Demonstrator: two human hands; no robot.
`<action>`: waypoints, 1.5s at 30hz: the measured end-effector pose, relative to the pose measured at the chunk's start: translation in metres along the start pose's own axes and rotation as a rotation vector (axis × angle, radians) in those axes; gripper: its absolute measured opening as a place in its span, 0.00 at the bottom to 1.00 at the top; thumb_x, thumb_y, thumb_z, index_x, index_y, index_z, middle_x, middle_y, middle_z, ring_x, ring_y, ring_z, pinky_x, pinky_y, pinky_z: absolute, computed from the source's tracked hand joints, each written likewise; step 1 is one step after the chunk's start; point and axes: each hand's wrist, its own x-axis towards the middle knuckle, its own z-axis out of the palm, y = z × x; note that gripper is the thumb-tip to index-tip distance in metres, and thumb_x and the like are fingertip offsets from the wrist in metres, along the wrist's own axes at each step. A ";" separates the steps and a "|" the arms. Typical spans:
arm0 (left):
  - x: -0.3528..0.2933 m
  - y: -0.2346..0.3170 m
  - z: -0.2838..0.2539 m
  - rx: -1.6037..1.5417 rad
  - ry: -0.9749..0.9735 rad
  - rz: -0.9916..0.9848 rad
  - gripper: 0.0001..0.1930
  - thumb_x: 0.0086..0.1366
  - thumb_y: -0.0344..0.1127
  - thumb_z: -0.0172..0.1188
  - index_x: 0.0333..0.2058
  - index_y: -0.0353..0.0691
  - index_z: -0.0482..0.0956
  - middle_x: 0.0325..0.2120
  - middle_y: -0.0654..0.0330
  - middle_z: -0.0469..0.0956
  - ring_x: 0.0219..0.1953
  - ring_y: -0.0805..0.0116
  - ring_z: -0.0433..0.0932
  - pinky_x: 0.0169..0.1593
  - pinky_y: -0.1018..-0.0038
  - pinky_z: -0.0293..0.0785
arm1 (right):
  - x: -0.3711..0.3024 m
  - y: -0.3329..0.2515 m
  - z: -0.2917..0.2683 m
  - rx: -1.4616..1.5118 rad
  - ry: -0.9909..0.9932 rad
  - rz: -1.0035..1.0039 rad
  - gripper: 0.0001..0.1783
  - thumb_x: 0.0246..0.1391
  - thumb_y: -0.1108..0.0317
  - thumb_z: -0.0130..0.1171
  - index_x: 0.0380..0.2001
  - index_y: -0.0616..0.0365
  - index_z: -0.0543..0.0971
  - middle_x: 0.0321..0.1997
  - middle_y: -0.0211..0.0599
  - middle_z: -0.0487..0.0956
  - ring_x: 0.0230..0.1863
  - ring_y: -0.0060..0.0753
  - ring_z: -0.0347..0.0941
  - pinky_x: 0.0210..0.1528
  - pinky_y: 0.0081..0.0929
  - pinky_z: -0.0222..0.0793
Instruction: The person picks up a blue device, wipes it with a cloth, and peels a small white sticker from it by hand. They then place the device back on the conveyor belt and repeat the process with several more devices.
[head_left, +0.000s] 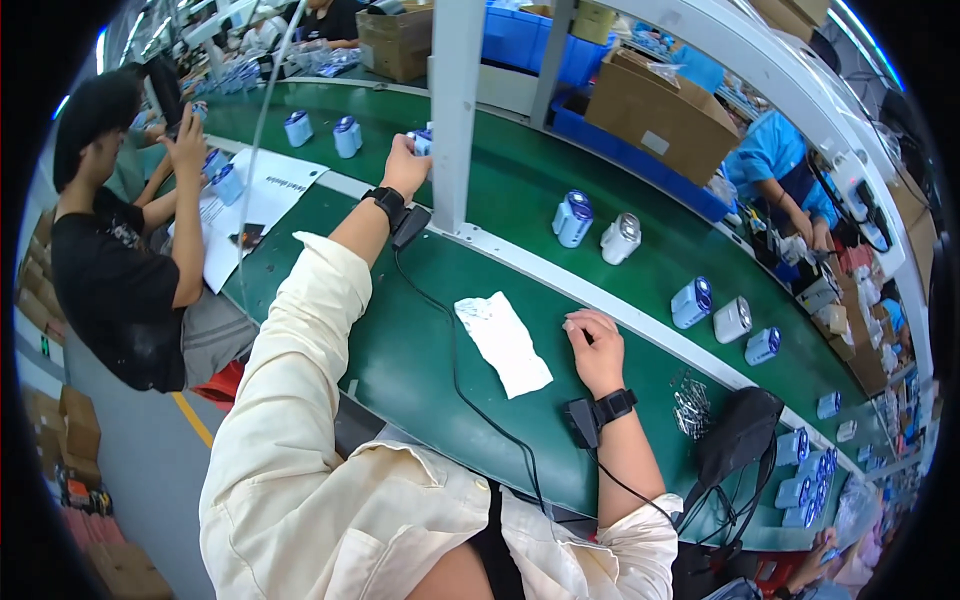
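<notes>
My left hand [405, 165] reaches far out over the green conveyor belt [520, 190] and is closed around a small blue and white cylindrical device [422, 140], partly hidden behind a white upright post [455, 110]. My right hand [595, 350] rests on the green bench top with its fingers curled, holding nothing, beside a crumpled white cloth [503, 342]. Both wrists wear black bands with cables.
More blue and white devices [573, 218] ride the belt, among them a pair [712, 308] further right. A person in black [120, 260] sits at the left by a white sheet [255, 205]. Metal clips [690, 408] and a black pouch [740, 435] lie at the right. Cardboard boxes [660, 115] stand behind.
</notes>
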 end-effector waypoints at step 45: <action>-0.331 0.108 -0.036 -0.535 -0.943 0.312 0.42 0.35 0.40 0.77 0.52 0.36 0.69 0.44 0.57 0.76 0.43 0.65 0.76 0.48 0.72 0.71 | -0.051 -0.171 -0.081 0.411 -0.244 0.101 0.08 0.45 0.77 0.65 0.32 0.67 0.81 0.32 0.39 0.76 0.30 0.26 0.69 0.34 0.21 0.63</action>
